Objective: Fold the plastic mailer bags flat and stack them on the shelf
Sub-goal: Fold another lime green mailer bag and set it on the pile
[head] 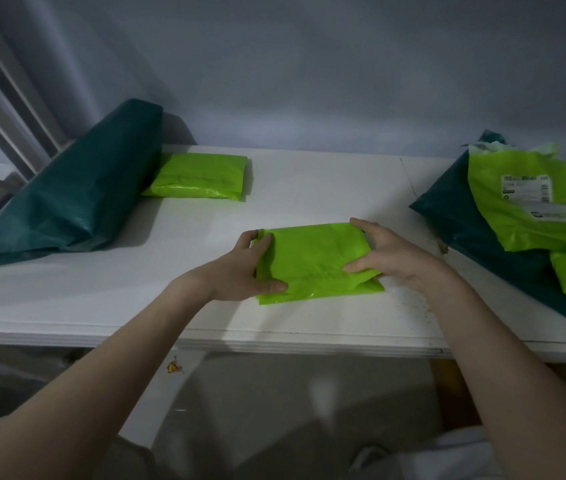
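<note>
While the folded lime-green mailer bag point(316, 261) lies flat near the middle of the white shelf point(309, 188), we see both hands closed on its ends. The left hand point(240, 268) takes its grip on the left edge, thumb on top near the front corner and fingers curled over the far corner. The right hand point(383, 252) pinches the right edge, thumb pressed on top. Farther back to the left, a second folded green bag point(198, 176) rests beside a leaning dark green bag point(77, 188). At far right lies a loose pile of unfolded bags point(530, 209).
</note>
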Demonstrator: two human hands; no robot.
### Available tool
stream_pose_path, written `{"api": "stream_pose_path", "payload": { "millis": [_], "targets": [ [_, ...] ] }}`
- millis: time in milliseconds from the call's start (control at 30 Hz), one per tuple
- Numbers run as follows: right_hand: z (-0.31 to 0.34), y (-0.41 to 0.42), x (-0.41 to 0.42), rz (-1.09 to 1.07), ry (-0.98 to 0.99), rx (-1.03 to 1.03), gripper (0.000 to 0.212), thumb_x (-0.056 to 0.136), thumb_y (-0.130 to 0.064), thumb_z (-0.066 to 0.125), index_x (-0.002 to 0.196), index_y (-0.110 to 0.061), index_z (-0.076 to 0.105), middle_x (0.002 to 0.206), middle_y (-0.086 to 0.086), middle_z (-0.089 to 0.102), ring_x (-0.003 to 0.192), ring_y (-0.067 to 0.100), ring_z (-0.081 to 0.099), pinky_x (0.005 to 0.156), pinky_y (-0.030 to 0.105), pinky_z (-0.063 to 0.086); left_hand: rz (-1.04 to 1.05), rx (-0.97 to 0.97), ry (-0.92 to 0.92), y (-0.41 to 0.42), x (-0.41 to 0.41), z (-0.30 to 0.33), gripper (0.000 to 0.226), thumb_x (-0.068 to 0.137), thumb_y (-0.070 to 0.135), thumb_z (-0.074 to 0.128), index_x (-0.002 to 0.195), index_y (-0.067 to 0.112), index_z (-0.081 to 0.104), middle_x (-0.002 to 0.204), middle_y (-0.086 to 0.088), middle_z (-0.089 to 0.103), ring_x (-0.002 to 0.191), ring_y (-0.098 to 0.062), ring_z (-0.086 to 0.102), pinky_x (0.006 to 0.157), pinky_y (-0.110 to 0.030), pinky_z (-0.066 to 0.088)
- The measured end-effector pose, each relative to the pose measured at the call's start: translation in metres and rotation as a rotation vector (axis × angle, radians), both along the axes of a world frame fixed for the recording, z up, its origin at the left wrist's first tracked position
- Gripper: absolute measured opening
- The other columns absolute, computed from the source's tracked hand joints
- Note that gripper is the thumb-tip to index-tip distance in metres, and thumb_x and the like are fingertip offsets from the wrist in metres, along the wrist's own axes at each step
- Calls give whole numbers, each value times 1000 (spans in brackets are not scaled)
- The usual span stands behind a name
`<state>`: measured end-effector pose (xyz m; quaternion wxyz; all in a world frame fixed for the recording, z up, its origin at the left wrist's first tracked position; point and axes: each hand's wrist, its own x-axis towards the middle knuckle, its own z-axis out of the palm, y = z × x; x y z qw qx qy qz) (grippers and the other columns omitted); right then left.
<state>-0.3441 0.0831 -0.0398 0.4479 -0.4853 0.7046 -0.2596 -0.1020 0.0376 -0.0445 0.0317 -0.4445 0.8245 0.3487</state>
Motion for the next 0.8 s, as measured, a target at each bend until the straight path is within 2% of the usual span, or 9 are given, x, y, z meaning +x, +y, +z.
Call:
{"api": "stream_pose_path", "payload": {
  "millis": [133, 200, 267, 433, 533, 600, 667, 733, 800],
  "targets": [
    [0, 1, -2, 97, 194, -52, 86, 74, -13, 78, 145, -15, 31, 143, 1, 30, 113, 14, 48, 59, 16, 52, -43, -93, -98, 5, 1, -2, 98, 83, 54, 56, 150, 18, -5, 155, 1, -7, 139, -27, 24, 112, -40, 27],
    [2, 2, -2, 148, 309, -59, 83, 78, -18, 75, 146, -11, 29, 147, 2, 24, 126, 14, 38, 82, 10, 39, -54, -231, -197, 6, 3, 0, 96, 80, 63, 51, 150, 23, -1, 154, 0, 1, 140, -27, 19, 111, -43, 26],
    [4, 3, -2, 179, 367, -38, 77, 82, -20, 70, 146, -11, 29, 148, 2, 22, 135, 14, 29, 88, 6, 24, -26, -327, -240, 6, 5, 0, 97, 75, 71, 50, 150, 28, 5, 150, -1, 10, 137, -27, 21, 108, -43, 28],
    [7, 8, 5, 153, 585, -15, 55, 86, -27, 56, 139, -20, 41, 136, 4, 29, 130, 25, 26, 106, 32, 29, 40, -342, -260, 1, 8, 2, 108, 60, 83, 51, 148, 33, 12, 144, -2, 19, 134, -26, 21, 107, -45, 28],
    [1, 7, 17, 19, 699, -273, 47, 88, -23, 51, 134, -12, 46, 134, 10, 37, 127, 30, 31, 104, 35, 32, 141, -258, -126, -4, 9, 10, 108, 57, 86, 45, 147, 35, 13, 148, 4, 12, 138, -23, 16, 111, -45, 23],
    [-2, 6, 31, 21, 762, -433, 44, 91, -21, 46, 132, -6, 48, 136, 13, 42, 126, 31, 37, 103, 36, 32, 237, -350, 65, -6, 5, 7, 87, 76, 74, 45, 146, 27, 24, 150, 0, 16, 137, -23, 21, 112, -43, 23],
    [-6, 5, 46, 132, 806, -503, 52, 91, -31, 33, 133, -4, 48, 141, 14, 43, 130, 31, 39, 106, 38, 32, 258, -534, 221, -2, -3, -3, 64, 93, 53, 35, 142, 12, 36, 149, -12, 27, 135, -29, 32, 111, -40, 27],
    [-13, 4, 58, 249, 832, -482, 62, 90, -40, 20, 140, -8, 40, 150, 9, 34, 139, 25, 31, 113, 40, 23, 157, -612, 196, 5, -13, -15, 70, 91, 48, 18, 141, 3, 36, 148, -19, 32, 135, -33, 35, 111, -42, 28],
    [-23, 5, 63, 315, 837, -375, 57, 98, -43, 21, 147, -15, 26, 158, -1, 17, 145, 15, 13, 117, 43, 10, 50, -562, 75, 13, -19, -27, 83, 82, 53, -2, 148, 6, 16, 156, -12, 16, 144, -26, 18, 116, -40, 19]
  ]
}}
